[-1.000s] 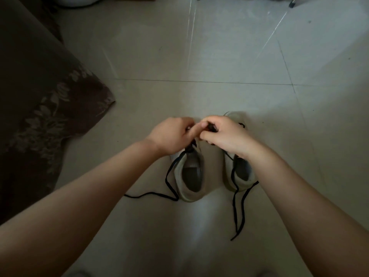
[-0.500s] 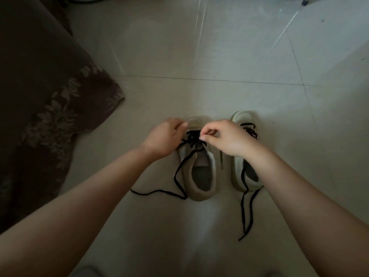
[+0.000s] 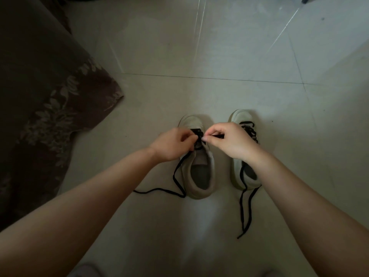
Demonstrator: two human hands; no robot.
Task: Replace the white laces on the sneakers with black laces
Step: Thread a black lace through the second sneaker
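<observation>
Two pale sneakers stand side by side on a light tiled floor (image 3: 219, 47), toes pointing to 12 o'clock, heels toward the person. The left sneaker (image 3: 201, 174) sits just below the picture's centre and the right sneaker (image 3: 239, 116) is just beside it at 3 o'clock, a narrow strip of floor between them. Both hands work over the laced part of the left sneaker. The left hand (image 3: 172, 143) comes in from 7 o'clock with its fingers curled, pinching the black lace (image 3: 177, 176) at the eyelets; the exact contact is hidden under the fingers. The right hand (image 3: 229, 139) comes in from 5 o'clock, its wrist crossing over the right sneaker, thumb and forefinger pinching a short taut stretch of the same lace near the tongue. One free end of this lace drops down the shoe's left side and trails across the floor toward 9 o'clock. The right sneaker carries its own black lace, the second lace (image 3: 244, 208), threaded at the top, with two loose ends hanging past the heel and lying on the floor toward 6 o'clock. A dark cloth (image 3: 50, 100) with a leaf pattern fills the area from 8 to 11 o'clock, its corner well apart from the shoes
</observation>
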